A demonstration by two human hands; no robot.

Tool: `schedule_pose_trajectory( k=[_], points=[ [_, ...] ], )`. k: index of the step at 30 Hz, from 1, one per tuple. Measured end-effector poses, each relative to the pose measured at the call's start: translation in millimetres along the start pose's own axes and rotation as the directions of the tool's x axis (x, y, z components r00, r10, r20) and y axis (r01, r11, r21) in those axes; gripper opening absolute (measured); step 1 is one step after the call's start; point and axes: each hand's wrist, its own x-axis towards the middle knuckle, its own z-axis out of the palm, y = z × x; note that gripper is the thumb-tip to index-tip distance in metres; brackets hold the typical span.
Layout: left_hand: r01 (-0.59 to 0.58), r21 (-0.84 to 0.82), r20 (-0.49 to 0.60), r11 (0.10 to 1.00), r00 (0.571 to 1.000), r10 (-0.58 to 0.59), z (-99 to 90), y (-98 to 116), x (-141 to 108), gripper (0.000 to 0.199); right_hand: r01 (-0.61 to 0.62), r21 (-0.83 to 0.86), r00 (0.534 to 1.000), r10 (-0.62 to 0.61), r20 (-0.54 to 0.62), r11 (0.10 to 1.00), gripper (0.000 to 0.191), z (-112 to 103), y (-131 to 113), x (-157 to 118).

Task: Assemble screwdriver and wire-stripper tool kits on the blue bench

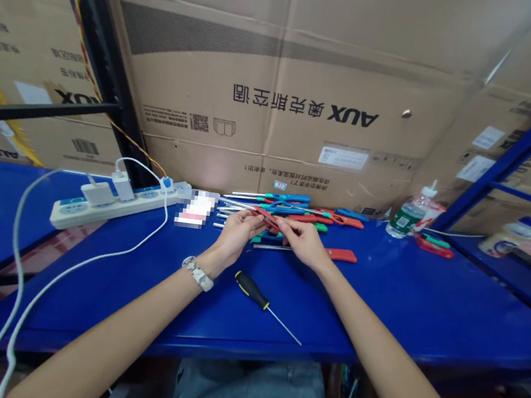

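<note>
The left hand (237, 230) and right hand (307, 241) both grasp a red lighter (264, 212) over the far part of the surface (392, 305); probably light, stiff and smooth, best held by its handle (272, 221).

Inverted lettering (306, 105) on the large carton (282, 59) read, from where I stood, "AUX 奥克斯空调"; the upper-left carton (31, 15) bore "AUX".

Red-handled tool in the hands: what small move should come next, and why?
Probably a slight turn of the red-handled tool with the right hand while the left hand steadies it. Both hands have hold of it and cover part of it, so turning might show more. The screwdriver lies loose on the blue table, so neither hand is busy with it.
</note>
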Motion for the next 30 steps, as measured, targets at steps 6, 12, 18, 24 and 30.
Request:
schedule_pose_trajectory(
  k=[6,12,18,24,30],
  points=[
    [0.05,-0.017,0.003,0.999,0.999,-0.05,0.2,0.6,-2.8,0.005,-0.006,0.06,0.998,0.01,-0.068,0.998,0.046,-3.8,9.2,5.3],
    [0.014,0.08,-0.032,0.997,0.999,-0.011,-2.4,0.6,-2.7,0.006,0.021,0.009,0.999,-0.021,0.047,1.0,0.038,-13.4,16.9,12.1],
    [-0.019,0.173,0.008,0.985,1.0,0.018,-4.8,13.9,-0.4,0.01,0.074,-0.346,0.989,-0.023,0.148,0.935,0.033,-23.7,1.6,19.5],
    [-0.081,0.162,-0.027,0.983,0.996,0.086,-12.6,27.5,4.7,0.008,0.188,-0.344,0.958,-0.095,0.269,0.92,0.03,-27.3,-3.1,28.6],
    [-0.112,0.103,-0.005,0.988,0.994,0.113,-16.7,34.4,11.0,0.01,0.103,-0.256,0.968,-0.038,0.247,0.961,0.038,-24.9,4.5,22.9]
  ],
)
